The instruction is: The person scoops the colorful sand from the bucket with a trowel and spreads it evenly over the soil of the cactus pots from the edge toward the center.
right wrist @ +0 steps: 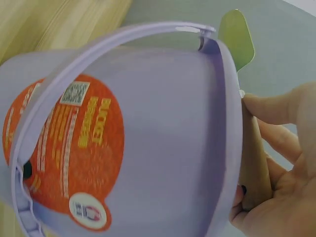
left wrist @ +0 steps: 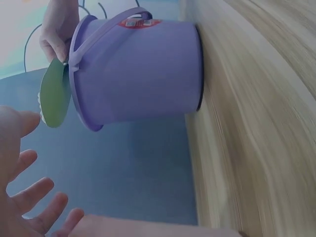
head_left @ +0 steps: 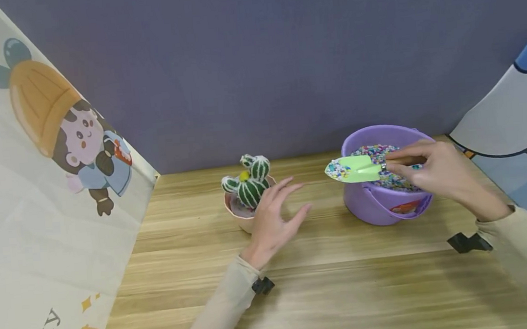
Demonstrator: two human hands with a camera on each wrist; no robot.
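Note:
My right hand (head_left: 447, 170) grips the wooden handle (right wrist: 254, 163) of a small light-green trowel (head_left: 361, 170). Colourful beads lie on the blade, which points left past the rim of a purple bucket (head_left: 369, 210). More multicoloured beads (head_left: 374, 150) fill the bucket. On the left, a knitted green cactus (head_left: 251, 191) with a yellow flower stands in a pale pink pot (head_left: 234, 216). My left hand (head_left: 270, 226) is at the pot's right side, fingers spread and holding nothing; whether it touches the pot cannot be seen. The left wrist view shows the trowel blade (left wrist: 55, 94) from beneath.
A dark blue-grey panel (head_left: 247, 73) rises behind the wooden tabletop (head_left: 328, 283). A white cartoon-printed sheet (head_left: 11, 205) borders the left, another printed sheet (head_left: 497, 125) the right. The bucket's handle (right wrist: 123, 32) hangs down over its front, across a red label (right wrist: 98, 143).

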